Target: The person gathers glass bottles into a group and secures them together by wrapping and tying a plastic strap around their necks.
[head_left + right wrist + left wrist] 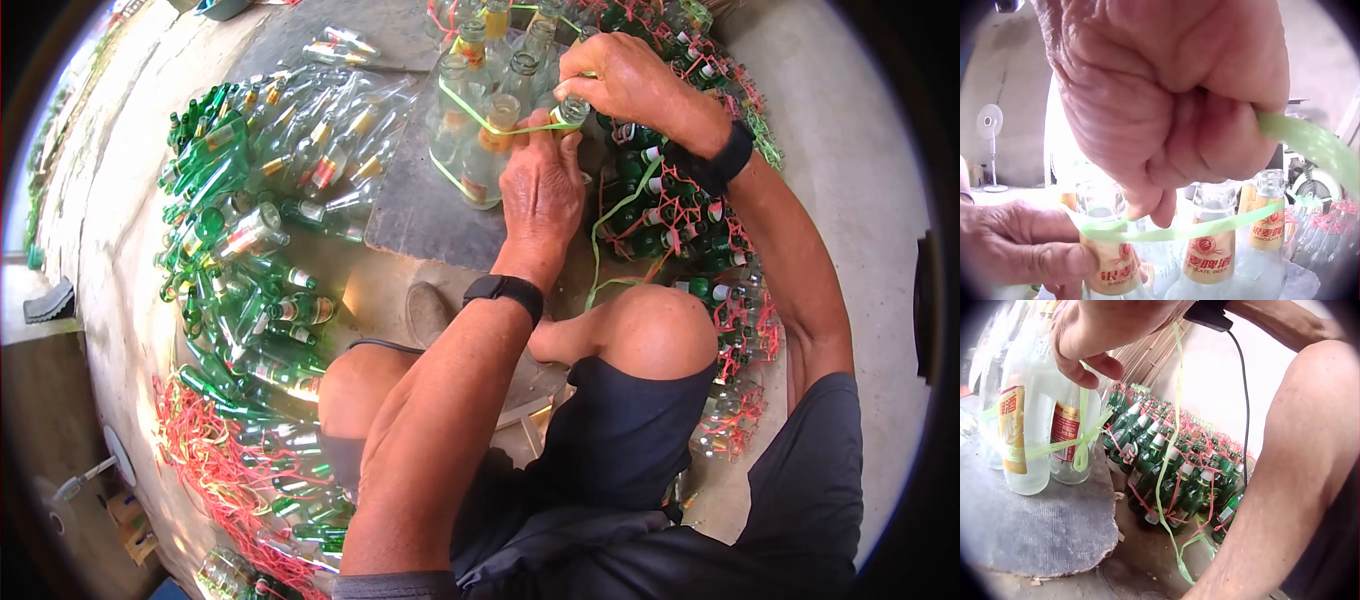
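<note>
A bundle of clear beer bottles (490, 140) with gold neck labels stands on a dark board (400, 215), a light green plastic strap (510, 130) round them. My left hand (540, 185) holds the neck of the near-right bottle (1113, 269), thumb lying along its label just below the strap. Above the same bottle's mouth, my right hand (625, 85) grips the green strap with curled fingers, and its loose end (1310, 144) comes out of the fist. Lower on the bundle, a second green band has a knot (1082, 444).
Loose green bottles (225, 250) and clear bottles (330, 130) lie heaped at the left. Red-tied bundles of green bottles (1166, 469) stand at the right. A pile of red strapping (220, 470) lies lower left. A long green strap (1169, 469) trails near the right knee (650, 335).
</note>
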Demonstrator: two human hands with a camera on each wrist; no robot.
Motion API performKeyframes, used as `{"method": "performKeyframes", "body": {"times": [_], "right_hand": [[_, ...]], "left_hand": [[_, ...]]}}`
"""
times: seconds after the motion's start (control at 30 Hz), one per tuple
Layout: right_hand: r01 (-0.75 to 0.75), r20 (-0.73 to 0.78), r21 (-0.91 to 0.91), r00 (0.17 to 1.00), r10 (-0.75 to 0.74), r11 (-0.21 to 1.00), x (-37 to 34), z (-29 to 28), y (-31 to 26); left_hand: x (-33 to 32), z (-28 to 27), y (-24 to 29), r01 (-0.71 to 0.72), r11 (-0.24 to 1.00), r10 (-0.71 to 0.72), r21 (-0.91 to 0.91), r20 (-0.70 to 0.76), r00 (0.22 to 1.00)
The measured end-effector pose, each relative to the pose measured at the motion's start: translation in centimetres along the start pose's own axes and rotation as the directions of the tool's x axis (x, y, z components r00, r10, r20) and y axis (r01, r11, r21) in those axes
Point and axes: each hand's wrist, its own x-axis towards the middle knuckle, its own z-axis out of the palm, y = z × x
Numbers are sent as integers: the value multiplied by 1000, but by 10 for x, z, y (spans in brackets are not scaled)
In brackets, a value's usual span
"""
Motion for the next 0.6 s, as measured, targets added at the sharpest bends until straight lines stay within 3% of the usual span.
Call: {"method": "performKeyframes", "body": {"times": [0.17, 0.27, 0.33, 0.4, 0.47, 0.6], "right_hand": [[-53, -146, 23, 988, 56, 998, -25, 17, -1], [-127, -246, 65, 959, 139, 990, -42, 28, -16], [-106, -404, 142, 901, 156, 984, -52, 41, -19], [-117, -409, 153, 896, 171, 981, -65, 46, -27], [-207, -411, 294, 854, 319, 933, -77, 48, -36], [-297, -333, 355, 846, 417, 886, -92, 59, -49]], "left_hand": [[0, 1, -2, 6, 1000, -6, -3, 5, 1000], [0, 3, -8, -78, 996, 78, 54, -1, 997], [1, 3, -8, -65, 995, 62, 73, 40, 997], [1, 3, -7, -73, 995, 71, 63, 30, 997], [1, 3, -7, -81, 995, 80, 53, 20, 997], [2, 3, -6, -44, 998, 42, 52, 40, 998]]}}
